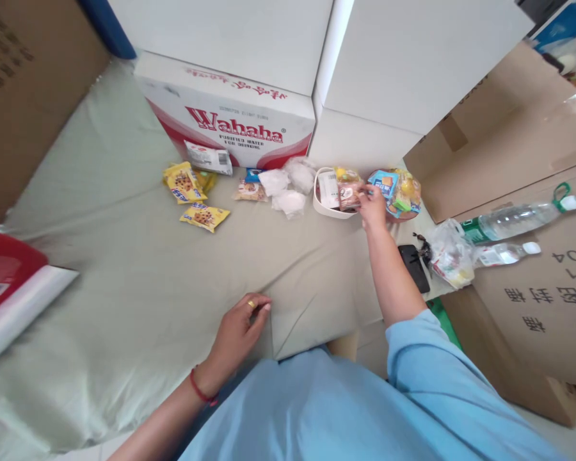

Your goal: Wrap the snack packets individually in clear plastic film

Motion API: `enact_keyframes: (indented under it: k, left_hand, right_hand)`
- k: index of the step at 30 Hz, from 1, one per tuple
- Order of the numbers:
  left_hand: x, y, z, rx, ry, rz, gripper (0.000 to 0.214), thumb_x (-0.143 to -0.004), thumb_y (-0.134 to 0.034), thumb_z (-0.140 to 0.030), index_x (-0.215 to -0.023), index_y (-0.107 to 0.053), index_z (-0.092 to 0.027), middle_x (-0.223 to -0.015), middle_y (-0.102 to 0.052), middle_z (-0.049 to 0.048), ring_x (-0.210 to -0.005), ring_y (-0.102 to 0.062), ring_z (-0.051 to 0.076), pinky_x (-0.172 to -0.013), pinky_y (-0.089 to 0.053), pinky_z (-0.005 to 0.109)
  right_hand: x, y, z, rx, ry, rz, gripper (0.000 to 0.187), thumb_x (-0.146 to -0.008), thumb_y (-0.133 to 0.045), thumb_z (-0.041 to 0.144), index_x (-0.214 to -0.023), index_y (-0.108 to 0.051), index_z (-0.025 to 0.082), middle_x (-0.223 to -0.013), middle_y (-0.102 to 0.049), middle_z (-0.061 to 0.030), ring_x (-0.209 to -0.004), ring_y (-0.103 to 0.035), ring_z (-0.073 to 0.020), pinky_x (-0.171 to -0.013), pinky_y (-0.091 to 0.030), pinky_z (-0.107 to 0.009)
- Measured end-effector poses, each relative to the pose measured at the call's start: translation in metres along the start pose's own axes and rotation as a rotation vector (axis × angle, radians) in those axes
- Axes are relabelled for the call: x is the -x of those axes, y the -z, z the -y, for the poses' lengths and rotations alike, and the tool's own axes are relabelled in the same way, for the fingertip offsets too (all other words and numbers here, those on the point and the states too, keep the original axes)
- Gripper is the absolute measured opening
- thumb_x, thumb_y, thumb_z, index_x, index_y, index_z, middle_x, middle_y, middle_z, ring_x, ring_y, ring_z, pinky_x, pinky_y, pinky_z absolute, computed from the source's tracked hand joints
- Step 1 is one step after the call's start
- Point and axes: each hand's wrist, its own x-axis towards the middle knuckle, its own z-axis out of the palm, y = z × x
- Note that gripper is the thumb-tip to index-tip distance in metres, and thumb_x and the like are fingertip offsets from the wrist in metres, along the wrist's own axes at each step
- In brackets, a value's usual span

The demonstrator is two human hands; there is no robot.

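My right hand [373,206] reaches to the small white bin [336,210] at the back of the table. Its fingers are closed on a clear-and-brown snack packet [348,196] at the bin's right side; the fingertips are partly hidden. A white-labelled packet [328,190] and a yellow packet [346,175] also sit in the bin. Just right of that hand is a round group of snack packs [401,194], blue and yellow. Near the table's front edge rests my left hand [242,330], loosely curled, with nothing in it.
Yellow cookie packets [204,216], a white packet [208,157], a small biscuit packet [250,190] and white pouches [288,202] lie before the Wahaha carton [230,121]. At right are a black phone [413,267], a plastic bag [451,253], bottles [518,223] and cardboard boxes [532,307].
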Motion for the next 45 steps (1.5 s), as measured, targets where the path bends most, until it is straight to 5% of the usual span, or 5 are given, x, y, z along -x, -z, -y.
enact_keyframes:
  k: [8, 23, 31, 36, 45]
  left_hand:
    - [0.012, -0.015, 0.014, -0.191, -0.32, -0.081, 0.019, -0.102, -0.052, -0.021, -0.104, -0.071, -0.021, -0.105, -0.075, 0.007, -0.098, -0.072, 0.02, -0.088, -0.06, 0.034]
    - [0.009, -0.014, 0.014, -0.241, -0.384, -0.073, 0.017, -0.103, -0.052, -0.019, -0.105, -0.069, -0.019, -0.104, -0.074, 0.007, -0.096, -0.07, 0.019, -0.085, -0.059, 0.033]
    - [0.01, -0.013, 0.014, -0.237, -0.386, -0.071, 0.016, -0.102, -0.053, -0.017, -0.106, -0.068, -0.02, -0.105, -0.073, 0.0072, -0.097, -0.069, 0.02, -0.087, -0.059, 0.035]
    - [0.011, -0.014, 0.016, -0.239, -0.389, -0.057, 0.016, -0.102, -0.053, -0.016, -0.106, -0.068, -0.019, -0.105, -0.073, 0.0072, -0.098, -0.068, 0.021, -0.087, -0.058, 0.035]
    - [0.01, -0.013, 0.014, -0.237, -0.359, -0.061, 0.018, -0.102, -0.052, -0.019, -0.105, -0.07, -0.02, -0.104, -0.075, 0.0068, -0.097, -0.07, 0.02, -0.087, -0.059, 0.035]
  right_hand:
    - [0.023, -0.019, 0.039, 0.751, 0.021, 0.019, 0.04, -0.105, -0.038, 0.028, -0.119, -0.074, 0.015, -0.124, -0.066, -0.0242, -0.128, -0.053, -0.0407, -0.1, -0.05, -0.055]
    - [-0.029, -0.048, 0.033, 0.736, 0.301, 0.312, 0.062, -0.111, -0.032, 0.044, -0.159, -0.046, 0.008, -0.169, -0.04, -0.0186, -0.158, -0.034, -0.0293, -0.129, -0.026, -0.047]
    - [-0.07, 0.097, -0.002, 0.708, 0.025, -0.281, 0.052, -0.104, -0.021, 0.023, -0.137, -0.06, 0.012, -0.133, -0.065, -0.0232, -0.124, -0.063, -0.0279, -0.107, -0.048, -0.045]
    - [-0.068, 0.169, -0.03, 0.799, 0.003, -0.086, 0.04, -0.088, -0.061, 0.034, -0.124, -0.071, 0.021, -0.128, -0.069, -0.0208, -0.121, -0.063, -0.0372, -0.107, -0.048, -0.055]
    - [-0.097, 0.169, -0.05, 0.852, 0.176, 0.215, 0.05, -0.085, -0.066, 0.028, -0.135, -0.07, 0.02, -0.136, -0.071, -0.0168, -0.125, -0.064, -0.036, -0.11, -0.048, -0.053]
